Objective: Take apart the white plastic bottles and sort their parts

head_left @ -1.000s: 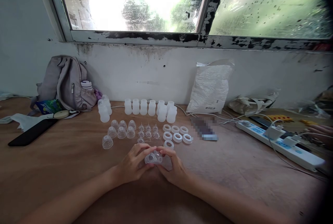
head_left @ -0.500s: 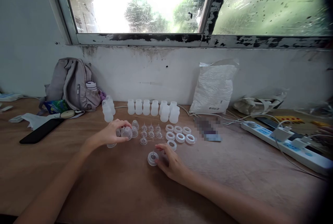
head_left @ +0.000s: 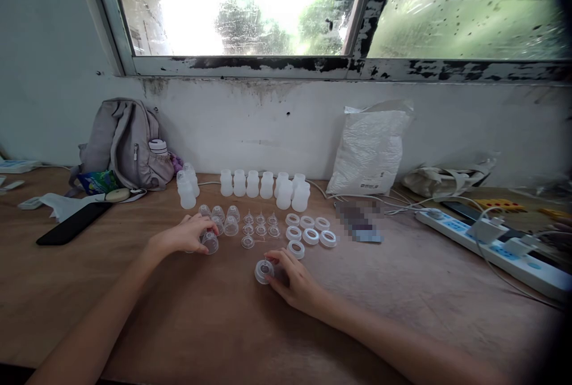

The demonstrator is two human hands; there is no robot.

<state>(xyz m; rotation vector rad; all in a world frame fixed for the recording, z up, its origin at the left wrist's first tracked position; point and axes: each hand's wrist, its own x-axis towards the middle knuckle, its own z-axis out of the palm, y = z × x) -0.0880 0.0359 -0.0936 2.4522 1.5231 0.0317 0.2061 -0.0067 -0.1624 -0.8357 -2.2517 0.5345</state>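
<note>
My left hand [head_left: 190, 234] has its fingers closed around a clear dome-shaped bottle cap [head_left: 210, 242], low over the table. Beside it stand several more clear caps [head_left: 230, 226], partly hidden by the fingers. My right hand [head_left: 290, 278] pinches a collar ring with a clear nipple in it [head_left: 264, 272] at its right edge, on the table. Between the hands and farther back, several clear nipples [head_left: 260, 230] stand in rows. Several white collar rings [head_left: 310, 236] lie behind my right hand.
Frosted bottles [head_left: 252, 184] line the back, with more bottles [head_left: 186, 188] at left. A backpack [head_left: 125, 143], a black phone-like slab [head_left: 74, 224] and a white plastic bag [head_left: 370, 149] stand or lie around. A power strip [head_left: 491, 248] with cables runs along the right.
My left hand has moved left and down with the clear cap, uncovering the other caps. My right hand stays at the collar ring, nearly unmoved.
</note>
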